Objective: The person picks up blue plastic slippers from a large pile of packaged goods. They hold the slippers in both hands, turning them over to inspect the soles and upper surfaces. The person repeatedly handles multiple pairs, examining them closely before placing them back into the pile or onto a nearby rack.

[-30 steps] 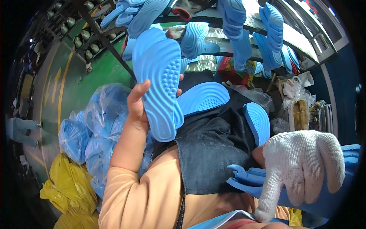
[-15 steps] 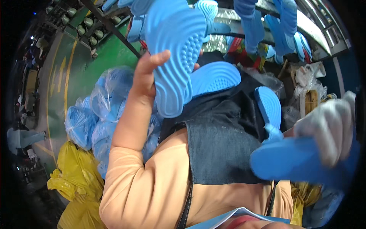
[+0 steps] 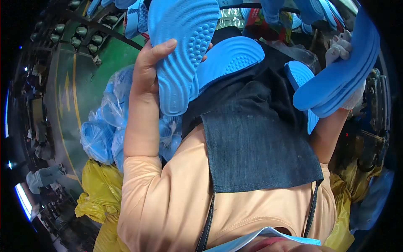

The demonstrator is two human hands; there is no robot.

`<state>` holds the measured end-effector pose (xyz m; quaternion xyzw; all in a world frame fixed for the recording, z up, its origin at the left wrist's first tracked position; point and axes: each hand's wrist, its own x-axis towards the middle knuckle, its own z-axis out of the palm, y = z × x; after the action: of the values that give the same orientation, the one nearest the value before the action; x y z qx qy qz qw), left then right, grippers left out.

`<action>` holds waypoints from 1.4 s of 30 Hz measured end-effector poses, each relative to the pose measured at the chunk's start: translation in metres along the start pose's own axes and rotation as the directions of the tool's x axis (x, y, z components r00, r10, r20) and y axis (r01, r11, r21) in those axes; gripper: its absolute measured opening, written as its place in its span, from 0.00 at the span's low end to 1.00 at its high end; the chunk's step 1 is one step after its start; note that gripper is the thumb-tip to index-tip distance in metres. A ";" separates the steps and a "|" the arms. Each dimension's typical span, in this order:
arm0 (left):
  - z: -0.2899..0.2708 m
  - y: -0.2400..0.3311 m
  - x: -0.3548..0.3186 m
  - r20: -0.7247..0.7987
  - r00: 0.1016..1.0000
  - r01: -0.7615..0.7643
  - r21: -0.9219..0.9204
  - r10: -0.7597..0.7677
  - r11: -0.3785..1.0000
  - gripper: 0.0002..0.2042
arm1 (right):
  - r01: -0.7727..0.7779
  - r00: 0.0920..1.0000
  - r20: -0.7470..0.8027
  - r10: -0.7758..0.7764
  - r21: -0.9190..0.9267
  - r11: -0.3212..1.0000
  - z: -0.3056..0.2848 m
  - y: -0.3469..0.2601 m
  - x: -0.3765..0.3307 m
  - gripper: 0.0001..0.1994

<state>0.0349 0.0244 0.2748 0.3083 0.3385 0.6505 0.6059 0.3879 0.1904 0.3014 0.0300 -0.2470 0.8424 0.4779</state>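
My left hand [image 3: 145,65], bare, is closed around a blue insole [image 3: 178,54] with wavy ridges and a patch of round bumps. A second edge shows just behind it, so it may be more than one. Stacked blue insoles [image 3: 338,88], smooth side showing, are gripped in my right hand [image 3: 339,47], which wears a pale glove; part of that hand is hidden behind the stack. Across my dark apron lies another blue insole [image 3: 237,59], bumps up, partly covered by the left one. One more insole [image 3: 299,73] rests at the apron's right side, overlapped by the stack.
Blue insoles [image 3: 273,9] hang or lie along a rack at the top. Clear bags of blue pieces [image 3: 97,140] stand to my left, above yellow bags [image 3: 100,185]. Another yellow bag [image 3: 341,227] is at lower right. Green floor [image 3: 107,52] with yellow lines runs along the left.
My right hand has swung up and turned, showing the insole stack's layered edges. My left hand and its insole shifted slightly left and up in the picture, as the whole view moved.
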 end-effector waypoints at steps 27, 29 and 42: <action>-0.004 -0.006 0.003 -0.218 0.953 0.235 0.105 -0.208 0.966 0.22 | -0.192 0.891 -0.446 0.085 -0.201 0.961 -0.038 0.028 -0.018 0.18; -0.003 -0.010 0.007 -0.202 0.942 0.310 0.229 -0.267 0.923 0.21 | -0.169 0.881 -0.470 0.042 -0.231 0.958 -0.037 0.028 -0.019 0.18; 0.002 -0.056 0.028 0.000 0.939 0.203 0.806 -0.344 0.556 0.29 | -0.101 0.902 -0.432 0.017 -0.173 0.980 -0.050 0.026 -0.028 0.21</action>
<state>0.0666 0.0541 0.2300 0.5390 0.5870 0.3022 0.5230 0.3909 0.1796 0.2394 -0.2094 -0.2165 0.8148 0.4953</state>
